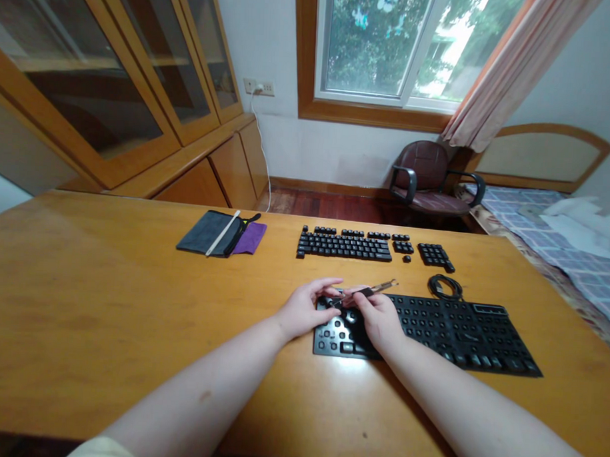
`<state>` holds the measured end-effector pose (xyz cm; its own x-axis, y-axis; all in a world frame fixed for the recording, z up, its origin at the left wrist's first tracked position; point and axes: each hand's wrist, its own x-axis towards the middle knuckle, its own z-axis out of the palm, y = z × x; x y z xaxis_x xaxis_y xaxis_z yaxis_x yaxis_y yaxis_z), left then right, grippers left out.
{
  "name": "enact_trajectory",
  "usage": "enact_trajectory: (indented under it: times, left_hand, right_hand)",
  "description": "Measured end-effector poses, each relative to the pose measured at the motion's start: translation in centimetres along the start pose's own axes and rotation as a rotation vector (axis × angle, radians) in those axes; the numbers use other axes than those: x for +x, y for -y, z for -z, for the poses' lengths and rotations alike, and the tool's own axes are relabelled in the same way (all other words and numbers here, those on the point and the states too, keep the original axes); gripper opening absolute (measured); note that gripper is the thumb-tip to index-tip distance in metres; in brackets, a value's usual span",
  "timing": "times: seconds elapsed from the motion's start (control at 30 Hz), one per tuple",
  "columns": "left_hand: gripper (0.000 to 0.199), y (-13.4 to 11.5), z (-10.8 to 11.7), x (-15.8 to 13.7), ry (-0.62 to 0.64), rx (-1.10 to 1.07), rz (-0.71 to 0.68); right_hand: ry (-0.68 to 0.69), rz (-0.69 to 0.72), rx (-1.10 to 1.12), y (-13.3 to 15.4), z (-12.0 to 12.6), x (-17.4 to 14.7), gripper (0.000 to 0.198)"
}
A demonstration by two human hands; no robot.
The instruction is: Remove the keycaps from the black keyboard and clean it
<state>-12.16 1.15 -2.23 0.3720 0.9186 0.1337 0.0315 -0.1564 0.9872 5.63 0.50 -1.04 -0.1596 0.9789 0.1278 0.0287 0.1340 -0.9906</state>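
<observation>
Toward the right edge of a glossy wooden tabletop, a largely keyless black plastic keyboard, likely light, stiff and slick, seems best held by its short edges. A right hand pinches a slim, dark-handled metal tool; a left hand curls at the keyboard's far-left corner, its grip impossible to tell. Beyond, black plastic keycaps line the far edge.

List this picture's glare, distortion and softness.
Head view: window partly blown out; head view: pale glare on the desk below the keyboard base's left end; head view: cabinet leaning, likely wide-angle distortion; head view: tool in the right hand too soft for fine detail.
</observation>
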Motion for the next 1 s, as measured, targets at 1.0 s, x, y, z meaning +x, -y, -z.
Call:
enact_trajectory:
  times: [1.0]
  left_hand:
    - [0.025, -0.24, 0.40, 0.37, -0.062, 0.232, -0.113]
  right_hand:
    - [-0.014, 0.273, -0.164, -0.01, -0.14, -0.36, 0.008]
